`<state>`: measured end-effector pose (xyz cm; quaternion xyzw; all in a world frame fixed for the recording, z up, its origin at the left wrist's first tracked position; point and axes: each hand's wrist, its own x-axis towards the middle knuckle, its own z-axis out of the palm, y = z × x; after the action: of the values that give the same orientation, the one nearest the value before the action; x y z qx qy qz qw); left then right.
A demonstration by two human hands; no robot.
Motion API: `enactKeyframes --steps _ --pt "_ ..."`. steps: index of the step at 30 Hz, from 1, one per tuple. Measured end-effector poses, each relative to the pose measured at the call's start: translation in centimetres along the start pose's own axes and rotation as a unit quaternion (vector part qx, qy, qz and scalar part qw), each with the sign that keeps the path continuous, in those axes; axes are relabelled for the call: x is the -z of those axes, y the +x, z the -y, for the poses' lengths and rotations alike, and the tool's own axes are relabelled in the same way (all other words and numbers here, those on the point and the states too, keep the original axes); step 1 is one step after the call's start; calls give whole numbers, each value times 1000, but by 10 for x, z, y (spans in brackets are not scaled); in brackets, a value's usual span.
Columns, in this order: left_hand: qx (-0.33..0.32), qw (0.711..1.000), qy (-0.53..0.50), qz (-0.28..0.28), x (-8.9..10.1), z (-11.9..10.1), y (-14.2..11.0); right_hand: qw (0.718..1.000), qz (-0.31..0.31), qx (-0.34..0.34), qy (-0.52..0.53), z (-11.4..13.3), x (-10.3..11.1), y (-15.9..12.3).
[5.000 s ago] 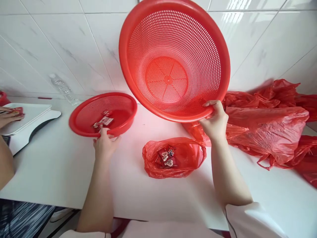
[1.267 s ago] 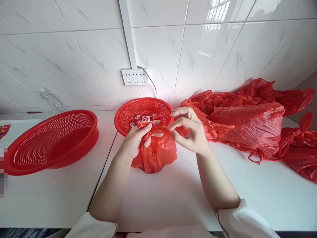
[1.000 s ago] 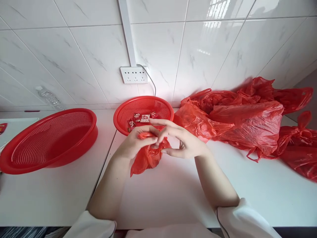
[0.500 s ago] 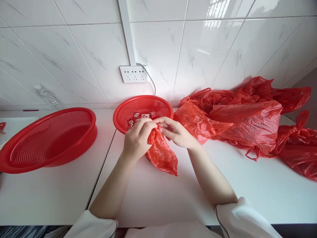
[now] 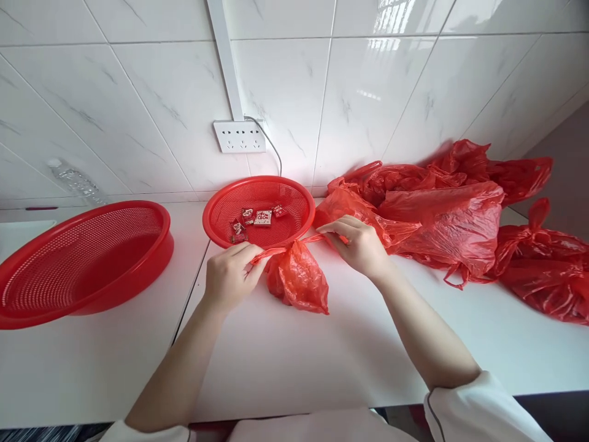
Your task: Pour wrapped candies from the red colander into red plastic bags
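Note:
A small red plastic bag (image 5: pixel 298 277) hangs or rests just in front of the smaller basket, its neck gathered at the top. My left hand (image 5: pixel 232 273) is closed on one twisted end of it, and my right hand (image 5: pixel 356 244) pinches the other end. Between the hands both ends are stretched out sideways. What the bag holds is hidden by the plastic. Right behind it stands the round red mesh basket (image 5: pixel 294 205), with several small red and white wrapped packets (image 5: pixel 262 218) on its bottom.
At the left lies a larger red mesh basket (image 5: pixel 87 261), tilted. Several filled red plastic bags (image 5: pixel 442 215) are heaped along the wall at the right. A clear plastic bottle (image 5: pixel 76 181), a white tray (image 5: pixel 25 233) and a wall socket strip (image 5: pixel 239 136) are at the back.
My hands have moved apart, left hand to the left and right hand to the right, pulling the bag's two ends outward. More of the packets in the basket now show.

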<state>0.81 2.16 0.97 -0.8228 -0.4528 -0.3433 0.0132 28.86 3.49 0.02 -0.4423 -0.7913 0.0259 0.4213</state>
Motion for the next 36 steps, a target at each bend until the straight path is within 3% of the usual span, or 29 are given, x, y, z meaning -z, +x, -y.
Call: enactKeyframes --steps 4,7,9,12,14,17,20,23,26,30,33,36 --pt "148 981 -101 79 2 15 -30 998 25 -65 -11 -32 0 -30" --pt "262 938 -167 152 -1 26 -51 990 74 -122 2 -47 -1 -49" --pt "299 905 -207 220 -3 29 -58 983 123 -139 -15 -46 1 -52" --pt "298 860 -265 319 -3 29 -57 985 137 -98 -39 -27 3 -42" --pt "293 846 -279 348 -4 31 -51 990 133 -49 -17 -5 -5 -32" --pt "295 841 -261 372 -11 37 -43 978 205 2 44 26 -34 -23" --pt "278 848 -266 366 -28 46 -43 956 290 15 37 41 -63 -26" --pt "231 832 -351 363 -43 52 -49 944 328 6 27 38 -59 -35" --pt "254 803 -383 380 -49 54 -56 946 320 -19 56 27 -16 -45" --pt "320 791 -369 369 -50 56 -60 952 265 -149 -28 -1 74 -75" --pt "323 784 -376 374 -50 58 -60 942 164 -278 -96 -43 155 -111" --pt "323 782 -376 378 -50 58 -60 891 3 -377 -253 -105 244 -143"
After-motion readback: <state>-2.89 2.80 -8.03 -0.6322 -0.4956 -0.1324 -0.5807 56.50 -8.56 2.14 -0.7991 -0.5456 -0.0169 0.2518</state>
